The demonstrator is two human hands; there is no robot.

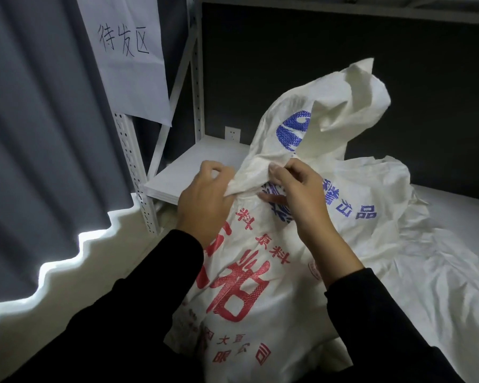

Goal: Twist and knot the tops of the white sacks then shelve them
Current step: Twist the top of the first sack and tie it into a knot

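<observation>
Right now the sack with the big red print leans up toward you between your forearms. Its lower end is out of view below, and its neck is drawn in at the level of your hands. Your left hand is curled round the bunched neck from the left, thumb on the fabric, which holds the gather narrow so it cannot spread. Your right hand pinches a fold of the same neck between thumb and fingertips, placed, I'd judge, to turn the cloth against the left hand's hold. Above your grip the loose top stands up and flares open, showing a blue logo. No knot is made, so the twisting looks early. That much free cloth should give enough length to tie, though stiff woven fabric tends to spring back if you let go. Behind and to the right lies more crumpled white cloth with blue characters. I cannot tell whether it is a second sack or part of this one. Just beyond your left hand is the white shelf board, near enough to take the sack once it is tied. The rack post stands at its corner, a handwritten paper sign hangs above, and a grey curtain is on the far left.
</observation>
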